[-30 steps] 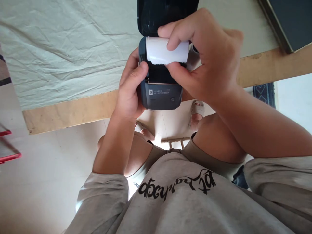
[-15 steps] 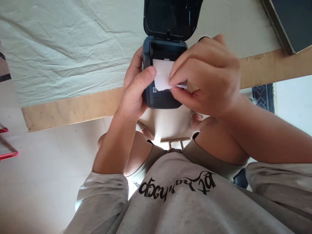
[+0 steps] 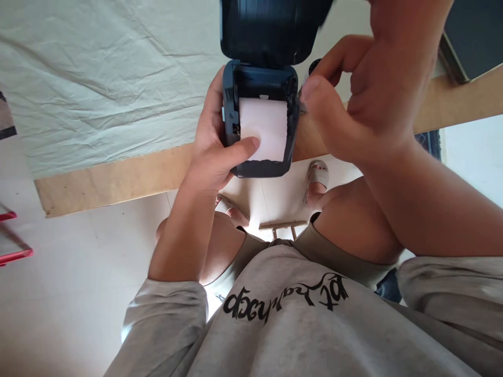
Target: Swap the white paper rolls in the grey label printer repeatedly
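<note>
My left hand point(image 3: 214, 146) grips a small black thermal printer point(image 3: 257, 170) from its left side, above the table's front edge. The printer's lid point(image 3: 271, 31) stands open, tilted back at the far end. A white paper strip point(image 3: 271, 123) lies in the printer's bay and reaches toward its near edge, with my left thumb pressed on it. My right hand point(image 3: 373, 89) is raised just right of the printer, apart from the paper. Its fingers are curled, thumb and forefinger close together; whatever may be between them cannot be made out.
A pale wrinkled cloth point(image 3: 118, 94) covers the table, whose bare wooden edge point(image 3: 118, 183) runs along the front. A dark flat object point(image 3: 479, 42) lies at the back right. Below are my legs, a wooden bar point(image 3: 283, 225) and a red frame point(image 3: 15, 256) on the left.
My right hand has let go of the paper and moved up and right. The paper now lies flatter toward the near edge. My left thumb has slid down onto it, and the printer has shifted slightly left.
</note>
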`<move>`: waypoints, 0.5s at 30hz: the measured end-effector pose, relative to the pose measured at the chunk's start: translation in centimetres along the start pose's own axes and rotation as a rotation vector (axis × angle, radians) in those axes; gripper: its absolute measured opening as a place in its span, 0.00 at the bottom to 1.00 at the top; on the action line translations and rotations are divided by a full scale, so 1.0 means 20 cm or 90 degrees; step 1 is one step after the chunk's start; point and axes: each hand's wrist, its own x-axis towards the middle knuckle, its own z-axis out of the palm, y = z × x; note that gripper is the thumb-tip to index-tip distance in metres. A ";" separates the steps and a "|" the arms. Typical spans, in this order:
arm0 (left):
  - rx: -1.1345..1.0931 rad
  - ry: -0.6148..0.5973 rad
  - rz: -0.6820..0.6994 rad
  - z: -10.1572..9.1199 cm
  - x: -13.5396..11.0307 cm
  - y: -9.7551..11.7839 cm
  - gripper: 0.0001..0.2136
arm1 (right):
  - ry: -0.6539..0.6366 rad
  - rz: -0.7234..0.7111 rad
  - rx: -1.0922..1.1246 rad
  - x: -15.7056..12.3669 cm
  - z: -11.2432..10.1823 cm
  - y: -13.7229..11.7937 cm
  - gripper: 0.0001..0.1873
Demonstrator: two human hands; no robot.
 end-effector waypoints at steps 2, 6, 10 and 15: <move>-0.001 -0.001 -0.010 -0.01 0.00 0.00 0.37 | 0.037 -0.093 -0.120 0.00 0.01 -0.01 0.18; -0.025 -0.036 0.012 -0.01 0.01 0.01 0.36 | 0.013 -0.215 -0.376 -0.01 0.04 -0.04 0.10; -0.062 -0.008 0.058 0.03 -0.01 0.01 0.33 | 0.000 -0.179 -0.378 -0.01 0.09 -0.05 0.08; -0.012 0.040 0.014 0.08 -0.04 0.05 0.18 | 0.003 -0.107 -0.303 -0.01 0.12 -0.06 0.09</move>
